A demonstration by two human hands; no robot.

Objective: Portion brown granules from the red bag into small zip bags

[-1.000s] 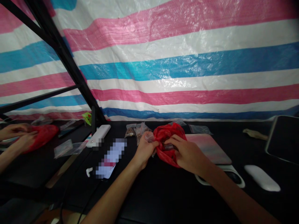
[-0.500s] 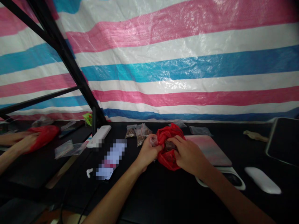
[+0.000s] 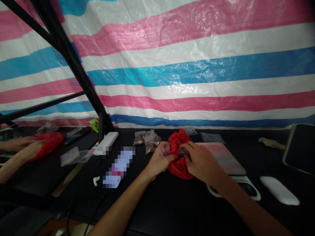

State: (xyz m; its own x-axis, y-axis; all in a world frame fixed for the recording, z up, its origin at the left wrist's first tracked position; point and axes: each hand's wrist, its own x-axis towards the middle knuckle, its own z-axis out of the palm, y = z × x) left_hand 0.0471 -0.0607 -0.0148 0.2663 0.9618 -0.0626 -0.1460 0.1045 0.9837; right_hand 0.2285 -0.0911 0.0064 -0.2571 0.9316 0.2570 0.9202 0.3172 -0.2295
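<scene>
Okay, my hands are together: my left hand pinches one clear pouch, my right hand clamps one crinkled red plastic bag.

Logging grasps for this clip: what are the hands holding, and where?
The left hand pinches a small clear plastic bag between thumb and fingers; the right hand grips the red plastic bag by its upper right side.

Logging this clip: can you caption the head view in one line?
Left hand and right hand grip a crumpled red plastic bag beside small zip bags.
</scene>
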